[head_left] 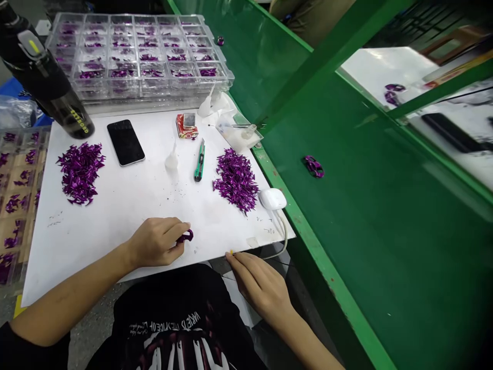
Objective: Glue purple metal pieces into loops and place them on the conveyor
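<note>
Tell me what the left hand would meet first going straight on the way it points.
Likely the purple pile right of the green cutter, though depth is unclear.

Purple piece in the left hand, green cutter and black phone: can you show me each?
Purple piece (185, 238): head view, on its exposed part.
Green cutter (200, 162): head view, middle of its handle.
Black phone (125, 142): head view, middle of its screen.

Single head-worn view, facing forward and down, close above white tabletop (123, 198).

Black phone (126, 142) — dark bottle (50, 82) near it.
</note>
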The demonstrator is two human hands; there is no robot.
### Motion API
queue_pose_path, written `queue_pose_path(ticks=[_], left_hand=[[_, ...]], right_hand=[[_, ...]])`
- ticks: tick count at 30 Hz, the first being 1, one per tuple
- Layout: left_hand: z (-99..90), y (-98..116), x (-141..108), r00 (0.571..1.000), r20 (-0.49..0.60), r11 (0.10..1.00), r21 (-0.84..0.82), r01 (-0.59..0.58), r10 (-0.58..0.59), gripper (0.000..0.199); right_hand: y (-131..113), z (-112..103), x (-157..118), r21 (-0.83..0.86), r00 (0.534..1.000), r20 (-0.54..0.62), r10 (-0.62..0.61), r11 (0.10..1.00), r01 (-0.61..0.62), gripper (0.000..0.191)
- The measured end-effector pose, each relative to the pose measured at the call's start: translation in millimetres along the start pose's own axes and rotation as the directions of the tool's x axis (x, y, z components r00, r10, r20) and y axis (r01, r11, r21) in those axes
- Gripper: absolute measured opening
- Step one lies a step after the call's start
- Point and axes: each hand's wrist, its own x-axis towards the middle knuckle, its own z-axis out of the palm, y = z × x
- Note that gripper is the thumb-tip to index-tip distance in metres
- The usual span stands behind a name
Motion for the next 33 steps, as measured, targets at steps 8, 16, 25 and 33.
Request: queue_pose_path(ticks=[8, 16, 25, 33], left_hand=[[-0.7, 0, 0, 1.000, 0.008, 1.000, 0.006, 0.001, -0.001, 0.023], [-2.1, 0, 0, 1.000, 0.026, 1.000, 0.020, -0.001, 0.001, 0.028], [-0.9, 0, 2, 1.000, 0.022, 1.000, -0.005, 0.003, -0.003, 0.025], [1.9, -1, 1, 1.000, 0.013, 1.000, 0.001, 0.005, -0.005, 0.021]], right_hand=[[-3, -15, -42, 0.195, 0.825, 0.123, 0.552, 0.802, -0.565, 0.012], [-6, -6, -74, 0.118, 0.510, 0.198, 0.837, 0.496, -0.860, 0.051], [-6, -10, -51, 0.053, 0.493, 0.113, 0.863, 0.490, -0.870, 0.064], [-16, -10, 34, 0.071, 0.766, -0.170, 0.620, 0.783, -0.618, 0.024]])
